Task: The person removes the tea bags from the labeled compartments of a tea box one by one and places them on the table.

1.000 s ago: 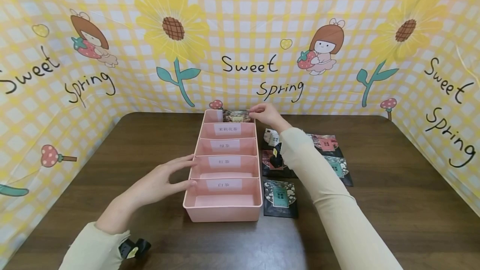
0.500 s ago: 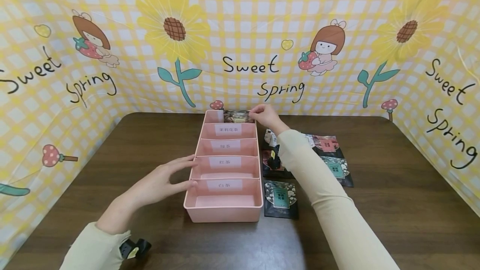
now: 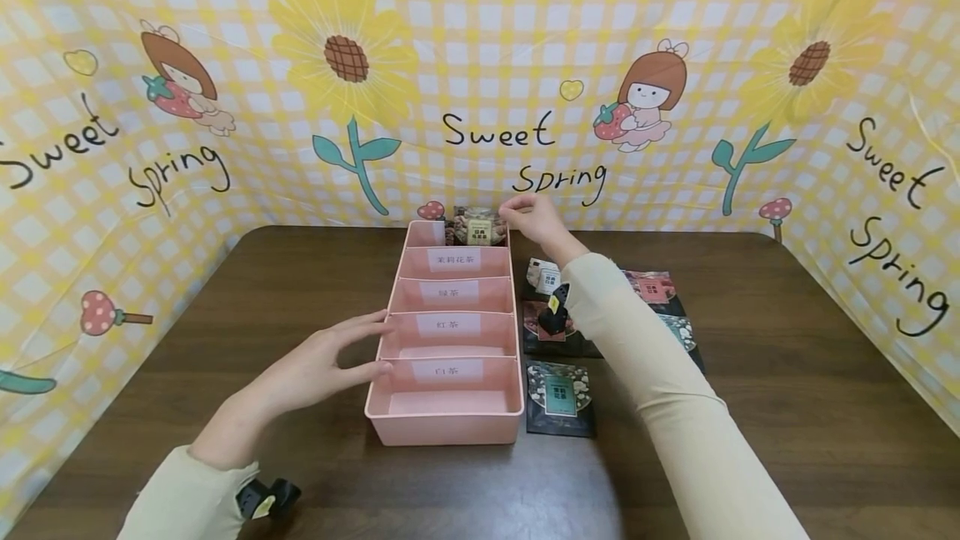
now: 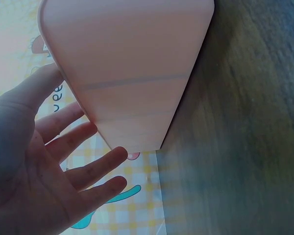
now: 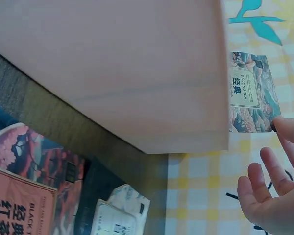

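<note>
A long pink divided box (image 3: 450, 430) stands on the table, its compartments marked with white labels. At its far end, an oolong tea sachet (image 3: 480, 227) rises partly above the rim of the last compartment. My right hand (image 3: 540, 223) pinches that sachet's right corner between thumb and finger; its lower part is hidden in the box. In the right wrist view the sachet (image 5: 255, 98) shows a pale label reading OOLONG TEA. My left hand (image 3: 318, 365) touches the box's left rim with spread fingers, and the left wrist view shows its fingertips along the pink wall (image 4: 127, 63).
Several tea sachets lie right of the box: a green-labelled one (image 3: 560, 397) in front, then a dark one with a red label (image 3: 542, 322), a white one (image 3: 543, 276) and a red-labelled one (image 3: 654, 288), partly behind the right sleeve. A checked cloth (image 3: 480, 40) encloses the back.
The oolong tea sachet, lower in the far compartment before, now stands higher, and its label shows more. My right hand has risen slightly with it. My left hand stays put.
</note>
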A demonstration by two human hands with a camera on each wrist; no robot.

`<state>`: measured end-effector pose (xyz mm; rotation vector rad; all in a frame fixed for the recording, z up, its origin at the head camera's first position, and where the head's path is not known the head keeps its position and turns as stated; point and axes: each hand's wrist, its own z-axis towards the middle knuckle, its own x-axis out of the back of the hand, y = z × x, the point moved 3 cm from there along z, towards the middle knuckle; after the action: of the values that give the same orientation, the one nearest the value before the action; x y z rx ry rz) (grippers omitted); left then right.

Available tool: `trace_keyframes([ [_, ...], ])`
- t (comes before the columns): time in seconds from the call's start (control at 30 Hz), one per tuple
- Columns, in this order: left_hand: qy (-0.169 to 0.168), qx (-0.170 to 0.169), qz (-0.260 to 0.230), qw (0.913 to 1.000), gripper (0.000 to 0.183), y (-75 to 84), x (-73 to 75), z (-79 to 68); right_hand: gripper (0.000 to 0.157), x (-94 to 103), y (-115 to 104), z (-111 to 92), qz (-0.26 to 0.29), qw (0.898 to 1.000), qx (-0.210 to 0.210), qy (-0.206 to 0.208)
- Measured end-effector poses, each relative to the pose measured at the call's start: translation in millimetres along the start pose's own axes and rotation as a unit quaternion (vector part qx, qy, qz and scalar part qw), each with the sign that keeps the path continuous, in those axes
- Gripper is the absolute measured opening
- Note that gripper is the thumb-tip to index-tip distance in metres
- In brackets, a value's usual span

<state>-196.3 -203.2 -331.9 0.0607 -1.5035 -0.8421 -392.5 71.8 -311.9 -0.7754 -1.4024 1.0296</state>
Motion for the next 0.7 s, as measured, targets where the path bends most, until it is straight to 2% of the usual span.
trace_keyframes([
  [0.7,0.000,-0.002,0.006,1.0000,0.054,-1.5,-1.1,0.9,0.026,23.8,-28.6,-16.1,-0.029,0.999,0.022,0.028],
])
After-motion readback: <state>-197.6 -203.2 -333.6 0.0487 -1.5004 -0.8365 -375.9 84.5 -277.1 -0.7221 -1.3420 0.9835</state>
